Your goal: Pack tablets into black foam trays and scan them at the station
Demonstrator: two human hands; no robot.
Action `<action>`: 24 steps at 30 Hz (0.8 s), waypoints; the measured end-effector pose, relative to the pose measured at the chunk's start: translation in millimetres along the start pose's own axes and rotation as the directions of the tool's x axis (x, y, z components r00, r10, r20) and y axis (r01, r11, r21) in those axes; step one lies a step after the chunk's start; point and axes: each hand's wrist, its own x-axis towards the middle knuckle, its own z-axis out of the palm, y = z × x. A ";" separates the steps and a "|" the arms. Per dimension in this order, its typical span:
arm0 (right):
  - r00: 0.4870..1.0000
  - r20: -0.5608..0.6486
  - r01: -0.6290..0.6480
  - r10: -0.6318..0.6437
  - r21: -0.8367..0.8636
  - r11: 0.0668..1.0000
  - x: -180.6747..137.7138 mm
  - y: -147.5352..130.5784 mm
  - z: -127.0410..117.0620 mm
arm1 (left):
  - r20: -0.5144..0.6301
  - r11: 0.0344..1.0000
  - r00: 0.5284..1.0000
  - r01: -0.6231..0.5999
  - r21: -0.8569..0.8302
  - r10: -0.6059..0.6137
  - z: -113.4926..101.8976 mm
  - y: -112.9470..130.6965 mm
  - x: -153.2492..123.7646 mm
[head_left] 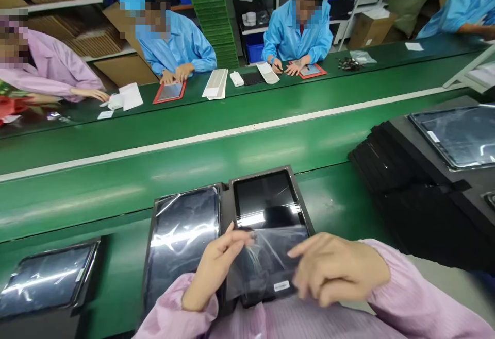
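Observation:
A black tablet screen [266, 200] lies in a dark tray [302, 200] in front of me. Across its lower half is a loose clear plastic sleeve [270, 256], wrinkled and see-through; a white label [281, 286] shows near its bottom. My left hand [216, 259] pinches the sleeve's upper left edge between thumb and fingers. Over the right side is my right hand [334, 267], slightly blurred, index finger stretched toward the sleeve and the others loosely bent apart. Left of the tray, a plastic-covered tablet [185, 236] rests in a second dark tray.
Another wrapped tablet [46, 277] lies at far left. To the right, a stack of black sheets or trays [402, 189] stands beside a wrapped tablet [460, 133]. Beyond the green conveyor belt [247, 148], co-workers in blue and pink handle red-edged panels [170, 91] and papers.

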 end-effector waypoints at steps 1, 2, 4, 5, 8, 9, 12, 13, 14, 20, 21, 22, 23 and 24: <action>0.997 -0.074 -0.032 0.031 -0.025 0.999 -8.8 -2.0 -2.6 | 0.071 1.000 0.997 -0.006 -0.002 0.006 -4.7 1.8 -3.3; 0.984 -0.167 -0.088 0.065 -0.134 0.987 -17.7 0.6 -4.8 | 0.112 1.000 0.994 -0.009 -0.018 0.011 -9.4 3.4 -6.0; 0.963 -0.261 -0.180 0.065 -0.444 0.878 -34.9 14.3 -5.2 | 0.076 0.996 0.997 0.022 -0.087 -0.015 -17.0 6.0 -8.3; 0.973 -0.228 -0.168 0.043 -0.564 0.808 -42.4 22.0 -2.9 | 0.026 0.992 0.999 0.044 -0.116 -0.041 -19.5 7.1 -7.1; 0.999 -0.032 -0.018 -0.003 -0.647 0.762 -56.6 34.4 9.2 | -0.064 0.999 0.998 0.020 -0.044 -0.023 -21.2 9.9 7.2; 1.000 -0.006 0.005 -0.012 -0.645 0.764 -57.9 34.2 12.8 | -0.058 0.998 0.998 -0.035 0.044 0.037 -20.3 10.7 15.1; 1.000 -0.008 0.002 -0.012 -0.735 0.679 -53.2 29.0 15.5 | 0.037 0.889 0.967 -0.247 0.385 0.253 -17.8 12.9 42.1; 1.000 -0.013 -0.005 -0.009 -0.783 0.623 -49.5 28.5 13.8 | 0.073 0.822 0.952 -0.294 0.488 0.297 -17.9 13.6 50.1; 1.000 -0.017 -0.009 -0.009 -0.820 0.572 -45.0 29.7 11.3 | 0.108 0.755 0.941 -0.324 0.570 0.322 -18.6 14.3 56.8; 0.987 -0.163 -0.124 0.007 -0.718 0.685 -8.5 74.0 -6.4 | 0.232 0.603 0.925 -0.374 0.705 0.302 -27.9 18.8 67.6; 0.966 -0.253 -0.213 0.055 -0.655 0.725 -2.0 82.7 -9.7 | 0.240 0.611 0.924 -0.377 0.696 0.297 -28.7 19.9 67.5; 0.923 -0.368 -0.322 0.116 -0.570 0.755 4.0 89.5 -13.3 | 0.244 0.625 0.924 -0.379 0.683 0.294 -29.4 21.1 67.7; 0.854 -0.487 -0.429 0.181 -0.463 0.776 9.5 93.7 -16.9 | 0.249 0.641 0.924 -0.381 0.666 0.291 -30.0 22.4 68.5; 0.771 -0.590 -0.508 0.240 -0.343 0.790 14.0 94.9 -20.2 | 0.254 0.660 0.923 -0.384 0.646 0.288 -30.7 23.7 69.7</action>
